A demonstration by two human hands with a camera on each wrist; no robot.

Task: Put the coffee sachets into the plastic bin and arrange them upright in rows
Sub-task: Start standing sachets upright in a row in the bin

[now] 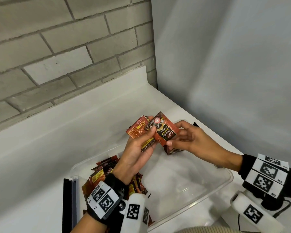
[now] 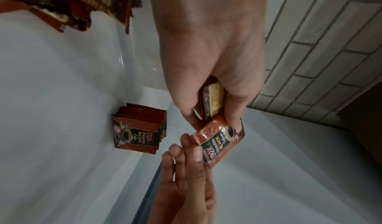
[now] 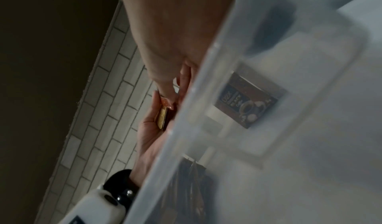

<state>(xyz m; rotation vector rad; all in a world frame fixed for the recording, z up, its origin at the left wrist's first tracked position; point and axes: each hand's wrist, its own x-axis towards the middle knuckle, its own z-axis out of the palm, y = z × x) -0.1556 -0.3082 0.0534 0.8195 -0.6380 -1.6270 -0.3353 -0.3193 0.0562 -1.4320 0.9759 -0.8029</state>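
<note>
Left hand (image 1: pixel 138 148) is gripping a stack of sachets (image 1: pixel 138 130) above the bin (image 1: pixel 222 184). Right hand (image 1: pixel 190 140) is pinching the top sachet (image 1: pixel 165 132), label reading "D2X BLACK Coffee". An upright row (image 2: pixel 138 129) is standing at the bin's far corner; a loose pile (image 1: pixel 101 174) is lying at its left end. White counter (image 1: pixel 40 157), grey brick wall (image 1: pixel 57 47).

The head view looks down from above at both hands over the plastic bin (image 1: pixel 222 187). The left wrist view looks along the left hand (image 2: pixel 211 61), close up, into the bin. The right wrist view looks from low outside the bin's wall; all share the held sachets (image 1: pixel 165 132)
</note>
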